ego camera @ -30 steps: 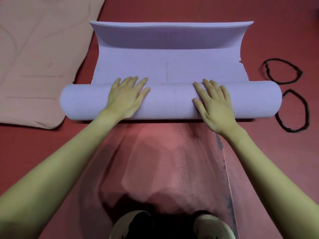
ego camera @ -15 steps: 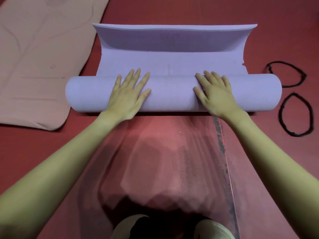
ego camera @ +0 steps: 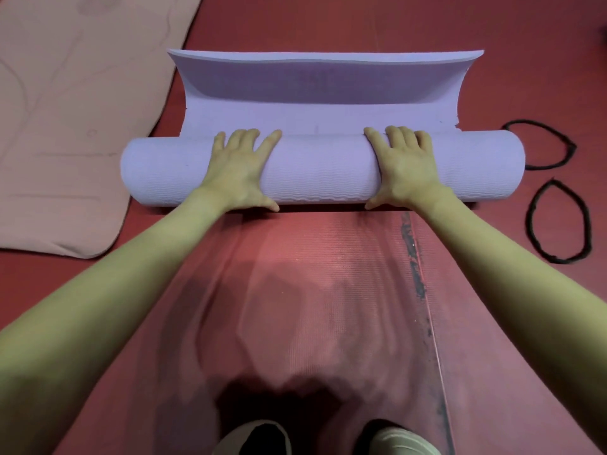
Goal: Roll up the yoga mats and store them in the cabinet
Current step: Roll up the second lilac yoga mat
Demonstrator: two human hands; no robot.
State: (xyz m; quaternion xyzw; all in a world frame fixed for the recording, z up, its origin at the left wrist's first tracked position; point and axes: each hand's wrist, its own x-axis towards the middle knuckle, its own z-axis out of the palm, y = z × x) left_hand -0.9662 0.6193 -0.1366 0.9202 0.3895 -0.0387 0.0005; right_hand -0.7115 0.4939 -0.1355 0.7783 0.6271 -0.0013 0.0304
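The lavender foam yoga mat [ego camera: 323,169], mostly rolled into a thick cylinder, lies crosswise on the red textured floor mat [ego camera: 328,290] under both hands. The left hand [ego camera: 241,169] lies over the roll with fingers draped across its top and thumb reaching down the near face — the fingertips dip out of sight into the crease beyond. The right hand [ego camera: 402,165] mirrors it, fingers bent over the crown, thumb low on the near side; its fingertips are likewise hidden behind the curve. Past the fingers, the unrolled remainder runs away from the person and its far end curls upward, shading what is behind it.

Left of the left hand lies a flat beige mat [ego camera: 72,126], cut off by the frame's edge. Right of the right hand, beyond the roll's end, two black elastic loops [ego camera: 555,192] lie on the floor. Near the person's body, two shoes [ego camera: 328,438] are cropped by the bottom edge.
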